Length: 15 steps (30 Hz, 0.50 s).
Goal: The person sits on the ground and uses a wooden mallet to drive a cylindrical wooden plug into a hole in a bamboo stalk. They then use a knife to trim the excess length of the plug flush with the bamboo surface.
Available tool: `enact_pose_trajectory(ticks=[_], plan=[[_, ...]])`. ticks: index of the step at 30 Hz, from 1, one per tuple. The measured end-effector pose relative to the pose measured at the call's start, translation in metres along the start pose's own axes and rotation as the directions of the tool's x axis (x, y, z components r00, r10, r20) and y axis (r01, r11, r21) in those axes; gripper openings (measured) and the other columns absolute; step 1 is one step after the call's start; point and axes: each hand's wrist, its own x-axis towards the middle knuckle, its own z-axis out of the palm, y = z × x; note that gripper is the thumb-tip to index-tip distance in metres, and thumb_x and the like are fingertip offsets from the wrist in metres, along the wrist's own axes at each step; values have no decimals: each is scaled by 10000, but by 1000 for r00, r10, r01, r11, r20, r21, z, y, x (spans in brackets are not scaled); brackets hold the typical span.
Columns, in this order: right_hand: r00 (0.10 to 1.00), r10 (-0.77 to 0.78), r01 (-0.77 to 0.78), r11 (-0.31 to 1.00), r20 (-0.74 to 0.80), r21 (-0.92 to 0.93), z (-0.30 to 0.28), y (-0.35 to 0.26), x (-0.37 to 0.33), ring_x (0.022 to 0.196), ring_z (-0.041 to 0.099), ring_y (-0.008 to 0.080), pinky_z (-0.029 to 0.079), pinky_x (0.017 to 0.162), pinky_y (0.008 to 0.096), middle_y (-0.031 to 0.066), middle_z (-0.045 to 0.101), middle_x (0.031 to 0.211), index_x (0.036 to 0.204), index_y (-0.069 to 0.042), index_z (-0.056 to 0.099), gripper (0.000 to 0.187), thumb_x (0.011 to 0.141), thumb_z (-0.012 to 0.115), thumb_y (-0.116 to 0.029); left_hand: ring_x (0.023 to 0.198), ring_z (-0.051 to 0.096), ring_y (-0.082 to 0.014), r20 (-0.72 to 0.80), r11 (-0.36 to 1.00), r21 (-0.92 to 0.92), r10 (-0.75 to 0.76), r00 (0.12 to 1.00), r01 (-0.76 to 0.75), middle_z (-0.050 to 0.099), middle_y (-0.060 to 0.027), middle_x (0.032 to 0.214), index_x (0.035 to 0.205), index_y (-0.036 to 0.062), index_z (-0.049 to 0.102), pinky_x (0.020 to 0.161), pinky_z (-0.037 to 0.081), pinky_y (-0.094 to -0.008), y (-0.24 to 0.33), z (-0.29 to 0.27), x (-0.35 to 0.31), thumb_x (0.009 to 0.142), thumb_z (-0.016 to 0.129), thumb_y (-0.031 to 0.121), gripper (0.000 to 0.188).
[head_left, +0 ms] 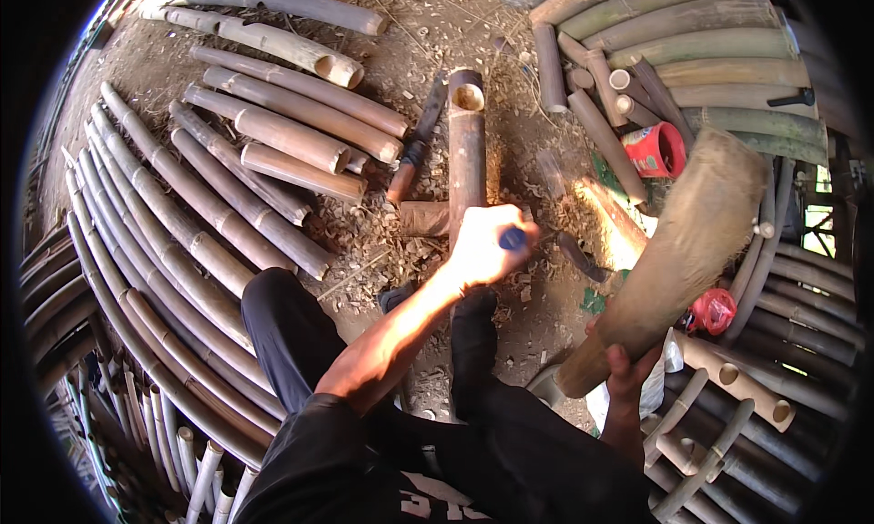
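My left hand (492, 244) is closed in a fist around a tool; only its dark blue handle end (513, 239) shows, and the rest is hidden. Below the fist lies a brown bamboo tube (467, 155) with an opening cut near its far end. On the right, my right hand (628, 378) grips the narrower part of a thick wooden club (678, 246), raised and tilted so its broad end points far right. Left of the tube rests a dark-bladed tool (424, 132) with a reddish handle.
Several cut bamboo tubes (282, 114) and long poles (173, 223) lie on the left. Short offcuts (605, 142) and a red container (654, 151) sit at the far right, near a bamboo-slat platform (692, 50). Shavings (364, 219) cover the dirt floor. A red plastic bag (713, 311) is at right.
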Motion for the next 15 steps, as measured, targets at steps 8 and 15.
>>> enact_pose_trajectory(ticks=[8, 15], plan=[[995, -65, 63, 998, -73, -18, 6, -7, 15, 889, 657, 294, 560, 751, 413, 219, 563, 1168, 1334, 31, 366, 778, 762, 705, -373, 471, 432, -86, -344, 866, -435, -414, 843, 248, 480, 6, 575, 679, 37, 518, 455, 358, -265, 0, -35, 24, 848, 606, 84, 196], [993, -109, 108, 994, -37, -12, 6, -9, 26, 855, 668, 281, 564, 728, 411, 221, 587, 1122, 1329, 41, 377, 828, 750, 734, -430, 464, 381, -76, -274, 879, -395, -390, 879, 267, 434, 12, 568, 664, 75, 437, 445, 305, -258, -17, -26, 18, 848, 614, 74, 255]])
